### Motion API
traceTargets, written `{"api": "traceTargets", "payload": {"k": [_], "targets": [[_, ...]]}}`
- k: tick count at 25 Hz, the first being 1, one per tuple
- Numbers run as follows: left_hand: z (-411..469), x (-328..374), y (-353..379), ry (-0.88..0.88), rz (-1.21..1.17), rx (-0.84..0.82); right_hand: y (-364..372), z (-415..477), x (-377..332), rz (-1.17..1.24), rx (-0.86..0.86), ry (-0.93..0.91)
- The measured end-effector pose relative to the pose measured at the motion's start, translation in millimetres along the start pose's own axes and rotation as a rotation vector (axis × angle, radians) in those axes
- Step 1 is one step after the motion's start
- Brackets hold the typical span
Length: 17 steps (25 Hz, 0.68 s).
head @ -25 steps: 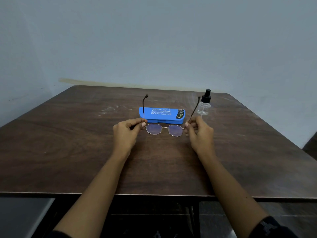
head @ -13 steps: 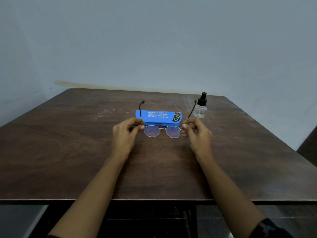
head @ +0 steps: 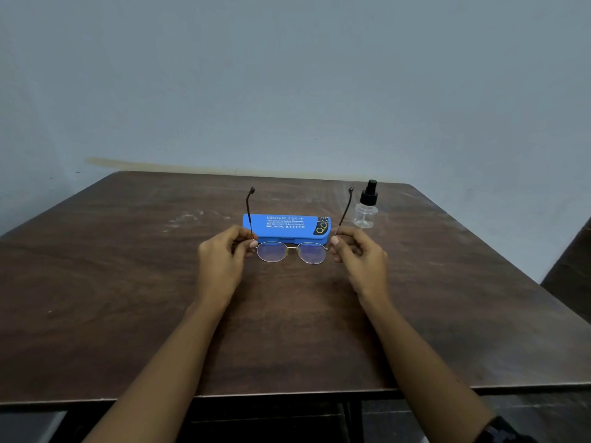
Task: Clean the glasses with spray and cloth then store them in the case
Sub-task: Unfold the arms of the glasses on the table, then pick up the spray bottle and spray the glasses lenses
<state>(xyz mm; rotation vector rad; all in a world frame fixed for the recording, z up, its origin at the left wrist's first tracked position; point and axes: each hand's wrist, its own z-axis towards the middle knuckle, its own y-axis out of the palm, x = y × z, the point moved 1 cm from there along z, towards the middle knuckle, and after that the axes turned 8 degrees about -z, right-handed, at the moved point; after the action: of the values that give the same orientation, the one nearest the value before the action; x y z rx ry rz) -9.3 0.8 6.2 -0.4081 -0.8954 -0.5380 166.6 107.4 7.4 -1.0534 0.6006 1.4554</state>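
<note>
Now glasses (head: 291, 251) span between hands – left hand (head: 220, 260), right hand (head: 359, 259) each grip pinching a hinge

dark wooden table (head: 128, 282), pale blue wall (head: 287, 75).

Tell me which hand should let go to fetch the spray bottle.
Right, probably. The spray bottle stands just beyond the right hand, on that side of the case. The left hand, across the glasses, can hold them alone.
</note>
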Motion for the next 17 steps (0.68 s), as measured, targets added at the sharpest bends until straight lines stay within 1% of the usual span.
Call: {"api": "traceTargets", "payload": {"k": [1, 2, 5, 6, 7, 9, 13, 15, 17], "targets": [[1, 0, 0, -0.002, 0.001, -0.001, 0, -1, -1, -0.011, 0.025, -0.019], [2, -1, 1, -0.004, 0.002, -0.003, -1, -1, -2, -0.020, 0.086, -0.039], [4, -2, 0, 0.009, 0.031, -0.012, -11, 7, -9, -0.079, 0.401, -0.121], [5, -2, 0, 0.012, 0.039, -0.013, -14, 13, -10, -0.146, 0.477, -0.146], [6, -3, 0, 0.008, 0.037, -0.012, -17, 20, -10, -0.218, 0.519, -0.156], [6, -3, 1, 0.001, 0.033, -0.007, -20, 34, -4, -0.331, 0.504, -0.143], [6, -3, 1, -0.002, 0.059, 0.001, -17, 49, 14, -0.553, 0.276, -0.193], [6, -4, 1, -0.022, 0.045, 0.013, -15, 55, 19, -0.598, 0.201, -0.236], [6, -4, 1, -0.036, 0.024, 0.023, -13, 56, 20, -0.630, 0.133, -0.217]]}}
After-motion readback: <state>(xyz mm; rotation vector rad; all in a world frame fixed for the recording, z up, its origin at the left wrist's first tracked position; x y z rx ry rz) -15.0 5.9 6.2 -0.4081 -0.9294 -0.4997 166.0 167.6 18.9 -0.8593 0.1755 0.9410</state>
